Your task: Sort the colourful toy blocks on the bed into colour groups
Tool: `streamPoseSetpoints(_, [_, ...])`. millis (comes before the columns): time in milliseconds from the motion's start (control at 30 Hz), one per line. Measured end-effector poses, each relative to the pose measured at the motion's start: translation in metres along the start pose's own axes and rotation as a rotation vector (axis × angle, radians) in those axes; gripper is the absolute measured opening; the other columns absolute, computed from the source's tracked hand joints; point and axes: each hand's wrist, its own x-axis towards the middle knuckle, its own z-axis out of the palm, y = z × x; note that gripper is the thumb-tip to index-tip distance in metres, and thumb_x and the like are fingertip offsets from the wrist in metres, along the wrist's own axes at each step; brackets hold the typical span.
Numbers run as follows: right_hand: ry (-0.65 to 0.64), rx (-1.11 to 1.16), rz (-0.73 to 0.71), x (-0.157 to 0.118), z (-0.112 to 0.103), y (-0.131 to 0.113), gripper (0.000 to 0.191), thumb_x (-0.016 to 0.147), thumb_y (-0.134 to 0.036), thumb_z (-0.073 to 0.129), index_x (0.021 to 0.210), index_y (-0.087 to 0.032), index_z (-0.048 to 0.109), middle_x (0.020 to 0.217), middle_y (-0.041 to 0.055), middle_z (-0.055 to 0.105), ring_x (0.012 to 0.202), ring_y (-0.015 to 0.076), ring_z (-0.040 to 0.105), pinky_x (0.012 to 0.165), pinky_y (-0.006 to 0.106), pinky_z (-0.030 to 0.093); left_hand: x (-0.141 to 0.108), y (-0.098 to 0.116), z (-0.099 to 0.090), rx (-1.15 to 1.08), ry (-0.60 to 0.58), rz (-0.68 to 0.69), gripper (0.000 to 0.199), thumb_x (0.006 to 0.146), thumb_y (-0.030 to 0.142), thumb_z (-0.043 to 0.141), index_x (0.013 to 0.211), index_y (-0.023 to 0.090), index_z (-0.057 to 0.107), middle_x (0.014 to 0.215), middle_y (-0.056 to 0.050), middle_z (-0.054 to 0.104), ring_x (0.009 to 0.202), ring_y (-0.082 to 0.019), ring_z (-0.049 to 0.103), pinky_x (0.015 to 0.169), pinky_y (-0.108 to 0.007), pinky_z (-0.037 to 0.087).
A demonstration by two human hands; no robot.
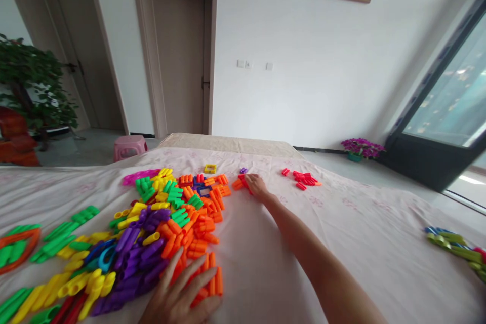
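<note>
My left hand (182, 291) rests with its fingers spread on orange pieces (201, 223) at the near right edge of a big pile. Purple pieces (132, 258) lie just left of it. My right arm reaches far across the cloth. My right hand (255, 185) is over a few red and orange pieces (240, 182); its fingertips touch or cover them, and whether it grips one is hidden. A small purple piece (243, 170) lies just beyond that hand. Yellow (129, 220) and green pieces (174, 195) fill the pile's middle and left.
A white patterned cloth (341, 243) covers the surface. Red pieces (306, 178) lie right of my right hand. A yellow square piece (210, 168) sits at the back. Olive and blue pieces (451, 243) are at the far right. A pink stool (130, 147) stands beyond the left edge.
</note>
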Motion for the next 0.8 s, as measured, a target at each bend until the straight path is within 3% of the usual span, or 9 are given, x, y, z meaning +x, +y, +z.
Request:
streamPoseSetpoints(100, [-0.061,0.236,-0.159,-0.008,0.019,-0.023,0.054,0.102,-0.054,0.029,0.127,-0.024,0.066,0.128,0.0048,0.067,0.117,0.0218,0.06,0.103,0.035,0.046,-0.004,-0.003,0.001,0.016,-0.019,-0.021,0.025,0.091,0.033,0.051,0.104,0.038,0.072,0.116,0.004,0.072,0.117,-0.018,0.059,0.125,-0.048,0.008])
streamPoseSetpoints(200, [0.067,0.441,-0.118,-0.018,0.003,-0.003,0.052,0.097,-0.056,0.04,0.126,-0.021,0.067,0.125,0.0081,0.068,0.114,0.0254,0.062,0.101,0.04,0.047,-0.006,-0.007,0.003,0.004,0.071,-0.033,0.032,0.092,0.027,0.042,0.099,0.035,0.073,0.108,0.003,0.074,0.113,-0.018,0.061,0.125,-0.048,0.011])
streamPoseSetpoints(267, [0.269,0.288,0.073,-0.026,-0.025,0.033,0.047,0.096,-0.049,0.044,0.125,-0.02,0.067,0.127,0.0113,0.066,0.118,0.0268,0.059,0.105,0.042,0.043,-0.004,-0.01,-0.002,0.019,0.006,0.008,0.033,0.09,0.023,0.044,0.103,0.035,0.073,0.11,0.003,0.073,0.113,-0.018,0.061,0.125,-0.046,0.011])
streamPoseSetpoints(367, [0.4,-0.114,0.469,-0.038,-0.07,0.101,0.05,0.095,-0.044,0.044,0.138,-0.021,0.057,0.144,0.0148,0.052,0.134,0.0321,0.045,0.112,0.048,0.033,-0.002,-0.012,-0.01,0.036,-0.158,0.076,0.035,0.086,0.022,0.052,0.113,0.035,0.07,0.118,0.004,0.071,0.118,-0.016,0.059,0.126,-0.039,0.008])
streamPoseSetpoints(467, [0.349,-0.306,0.768,-0.05,-0.098,0.155,0.059,0.096,-0.054,0.037,0.149,-0.028,0.043,0.157,0.015,0.033,0.141,0.0371,0.033,0.111,0.056,0.028,-0.002,-0.006,-0.008,-0.01,-0.134,-0.034,0.032,0.086,0.02,0.051,0.108,0.034,0.071,0.116,0.003,0.072,0.12,-0.016,0.059,0.125,-0.039,0.013])
streamPoseSetpoints(533, [0.218,-0.309,0.814,-0.053,-0.103,0.174,0.06,0.095,-0.056,0.036,0.149,-0.031,0.041,0.155,0.0149,0.037,0.14,0.0376,0.036,0.108,0.057,0.032,-0.003,0.0,-0.003,-0.037,-0.064,-0.1,0.032,0.087,0.018,0.047,0.103,0.032,0.071,0.112,0.002,0.073,0.117,-0.016,0.06,0.124,-0.04,0.016])
streamPoseSetpoints(600, [0.144,-0.294,0.775,-0.053,-0.098,0.178,0.06,0.095,-0.055,0.035,0.148,-0.029,0.043,0.15,0.0161,0.042,0.136,0.0382,0.04,0.104,0.056,0.036,-0.004,0.004,0.003,-0.049,0.015,-0.113,0.033,0.088,0.018,0.044,0.098,0.031,0.072,0.108,0.001,0.073,0.114,-0.016,0.062,0.124,-0.041,0.017])
streamPoseSetpoints(667, [0.127,-0.289,0.679,-0.049,-0.085,0.167,0.058,0.097,-0.052,0.033,0.149,-0.027,0.042,0.15,0.0167,0.042,0.134,0.037,0.044,0.104,0.053,0.038,-0.004,0.005,0.004,-0.064,0.021,-0.122,0.034,0.089,0.016,0.042,0.097,0.03,0.072,0.106,0.0,0.073,0.114,-0.016,0.061,0.124,-0.042,0.016])
streamPoseSetpoints(800, [0.058,-0.271,0.423,-0.039,-0.042,0.115,0.05,0.098,-0.045,0.037,0.143,-0.027,0.051,0.15,0.0121,0.044,0.131,0.0296,0.049,0.107,0.043,0.039,-0.005,0.003,0.0,-0.131,-0.039,-0.158,0.034,0.087,0.013,0.045,0.099,0.03,0.072,0.111,-0.001,0.072,0.117,-0.017,0.06,0.124,-0.041,0.018])
